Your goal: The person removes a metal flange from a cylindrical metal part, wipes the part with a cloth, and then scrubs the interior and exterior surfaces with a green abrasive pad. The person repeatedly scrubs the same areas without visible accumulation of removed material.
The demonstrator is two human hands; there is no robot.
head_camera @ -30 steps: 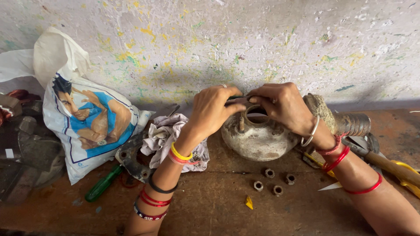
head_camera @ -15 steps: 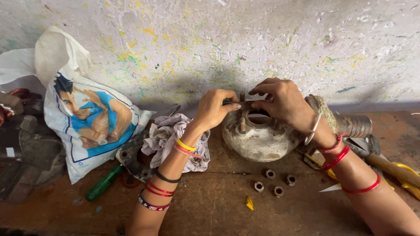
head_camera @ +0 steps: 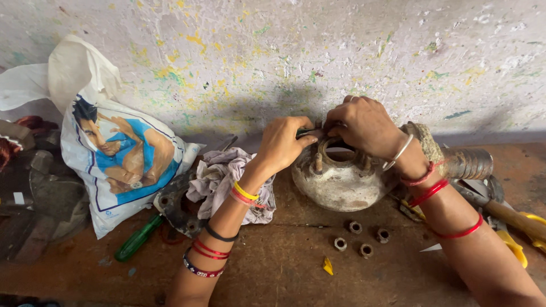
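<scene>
Paint-flecked wall behind, grubby brown workbench [head_camera: 273,267] below, so it's a proper messy shop corner; only the head view to go on. Landmark is the round, worn metal housing [head_camera: 341,185] sitting on the bench up against the wall; both hands are at its top rim. Left hand [head_camera: 281,145] is curled with thumb and fingers pressed together on a small dark part at the rim, can't tell what it is; right hand [head_camera: 364,128] is cupped over the rim beside it, fingers bent down, and whether it pinches anything is hidden. Looks to me like the fitting-or-loosening stage on one of the housing's studs; next move probably needs a steady twist while the other hand braces the housing. Just in front of the housing lie four loose nuts [head_camera: 358,239]; left of it a crumpled rag [head_camera: 227,176], further left a printed plastic bag [head_camera: 114,159] and a green-handled screwdriver [head_camera: 136,239]; right of it a yellow-handled tool [head_camera: 520,227].
</scene>
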